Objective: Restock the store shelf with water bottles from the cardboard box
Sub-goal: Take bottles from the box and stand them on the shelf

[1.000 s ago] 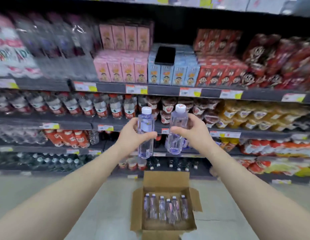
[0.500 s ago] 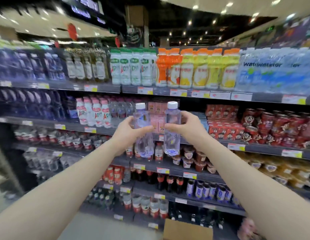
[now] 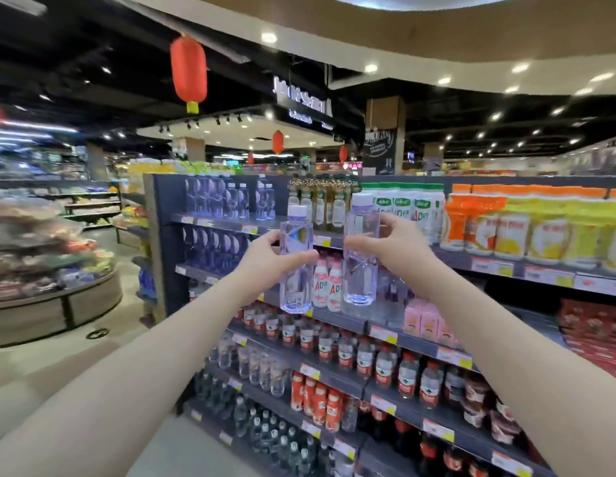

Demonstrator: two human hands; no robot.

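Observation:
My left hand (image 3: 265, 261) grips a clear water bottle with a white cap (image 3: 295, 287), held upright at chest height. My right hand (image 3: 401, 244) grips a second clear water bottle (image 3: 359, 270), also upright, a hand's width to the right of the first. Both bottles hang in the air in front of the dark store shelf (image 3: 237, 226). On its top row at the left stand matching clear water bottles (image 3: 227, 201), with a bare stretch of shelf beside them. The cardboard box is out of view.
Olive-coloured bottles (image 3: 322, 197), green-capped white bottles (image 3: 403, 204) and orange and yellow juice jugs (image 3: 526, 228) fill the top row to the right. Lower rows hold red-labelled drinks (image 3: 368, 356). A round display stand (image 3: 55, 297) sits on the left across the aisle floor.
My view has tilted upward and turned left; the box dropped out of sight and the top shelf row and ceiling came into view. Both hands rose with the bottles still gripped.

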